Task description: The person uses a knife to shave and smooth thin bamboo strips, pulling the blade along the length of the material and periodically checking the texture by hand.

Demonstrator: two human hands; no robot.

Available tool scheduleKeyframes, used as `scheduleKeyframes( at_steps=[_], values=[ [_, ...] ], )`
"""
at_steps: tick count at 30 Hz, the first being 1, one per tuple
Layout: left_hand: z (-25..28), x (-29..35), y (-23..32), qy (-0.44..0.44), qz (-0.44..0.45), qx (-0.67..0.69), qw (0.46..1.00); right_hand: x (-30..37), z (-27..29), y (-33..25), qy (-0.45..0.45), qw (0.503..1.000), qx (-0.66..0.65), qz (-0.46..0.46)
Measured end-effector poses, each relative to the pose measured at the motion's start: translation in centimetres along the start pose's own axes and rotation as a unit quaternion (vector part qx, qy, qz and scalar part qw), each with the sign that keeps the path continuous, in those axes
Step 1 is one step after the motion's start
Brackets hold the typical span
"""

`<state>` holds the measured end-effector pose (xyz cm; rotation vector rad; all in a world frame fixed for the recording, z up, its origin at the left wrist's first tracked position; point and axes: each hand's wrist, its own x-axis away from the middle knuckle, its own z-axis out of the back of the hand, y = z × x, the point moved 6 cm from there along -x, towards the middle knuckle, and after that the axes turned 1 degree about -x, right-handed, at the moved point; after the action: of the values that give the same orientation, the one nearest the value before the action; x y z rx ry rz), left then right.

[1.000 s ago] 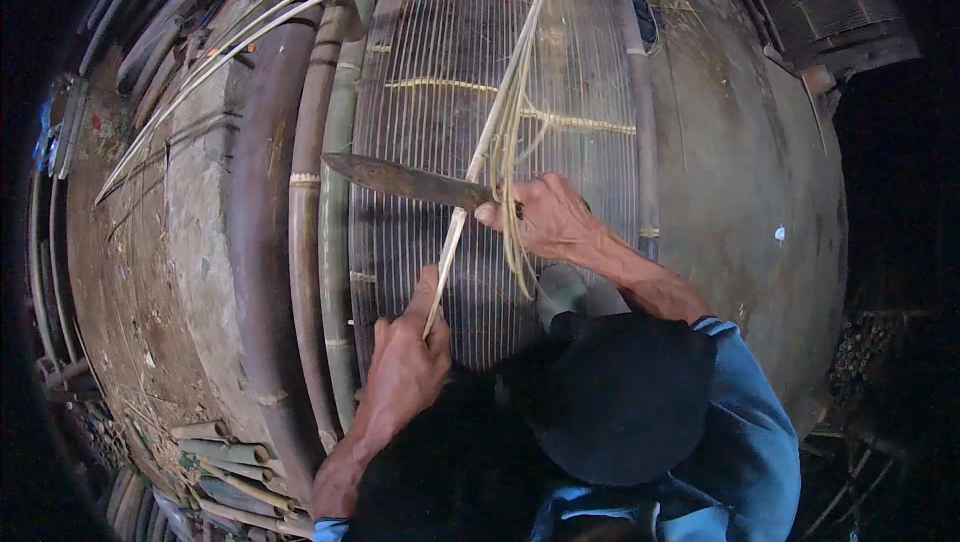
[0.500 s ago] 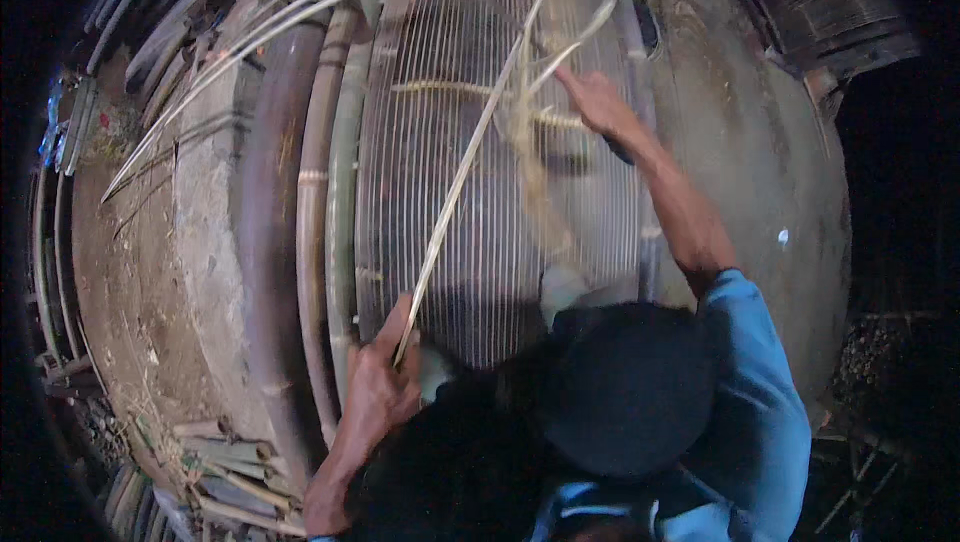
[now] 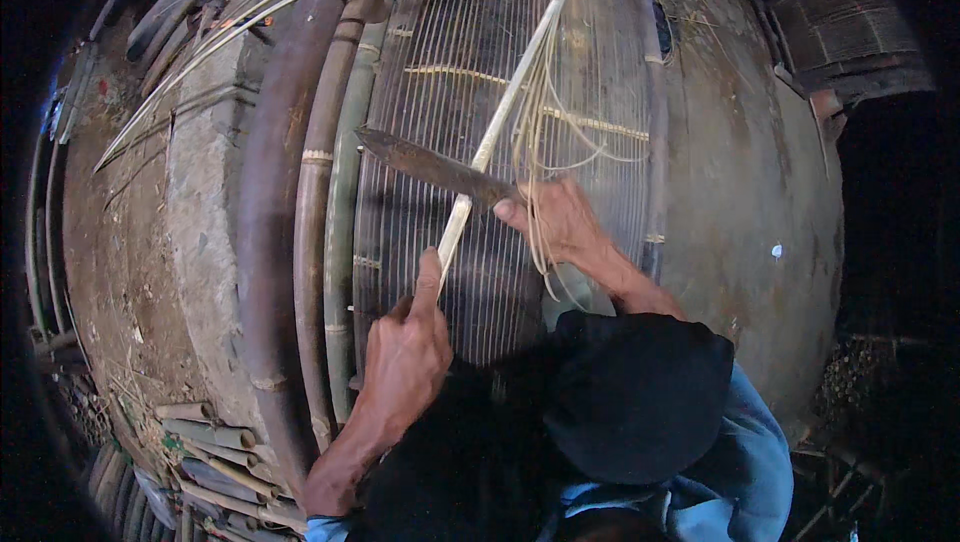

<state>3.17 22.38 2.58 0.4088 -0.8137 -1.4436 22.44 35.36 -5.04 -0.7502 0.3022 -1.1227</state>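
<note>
My left hand (image 3: 405,357) grips the near end of a long pale bamboo strip (image 3: 520,82), forefinger stretched along it. The strip runs up and away over a mat of thin woven slats (image 3: 440,72). My right hand (image 3: 560,217) holds a broad dark knife (image 3: 425,164) by its handle. The blade points left and lies across the strip just above my left forefinger. Thin curled shavings (image 3: 545,142) hang from the strip around my right hand. My dark-clad knee (image 3: 640,397) hides the mat's near edge.
Thick bamboo poles (image 3: 325,212) lie along the mat's left side. Short cut bamboo pieces (image 3: 205,442) are piled at the lower left. Long thin strips (image 3: 240,32) fan out at the upper left. Bare earth ground (image 3: 750,172) lies to the right, another woven panel (image 3: 850,32) beyond.
My right hand swung far up along the strip half a second ago and has come back down. The knife lies across the strip again near my left forefinger.
</note>
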Motion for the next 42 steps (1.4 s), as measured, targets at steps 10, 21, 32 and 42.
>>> scheduleKeyframes(
  at_steps=[10,21,32,42],
  values=[
    [-0.2,0.1,1.2,-0.048,-0.035,-0.013,0.998,1.1,-0.3,1.1,-0.017,0.999,-0.04,-0.019],
    [-0.1,0.8,0.8,-0.024,-0.045,0.013,0.999,-4.0,6.1,1.7,0.004,0.994,0.096,-0.059],
    [1.0,0.6,0.7,-0.032,-0.012,0.001,0.999,-7.4,8.0,3.6,0.023,0.986,0.165,0.013],
    [0.6,-0.1,-0.8,-0.085,0.149,0.189,0.967,-2.9,8.6,2.2,0.064,0.992,0.077,0.074]
  ],
)
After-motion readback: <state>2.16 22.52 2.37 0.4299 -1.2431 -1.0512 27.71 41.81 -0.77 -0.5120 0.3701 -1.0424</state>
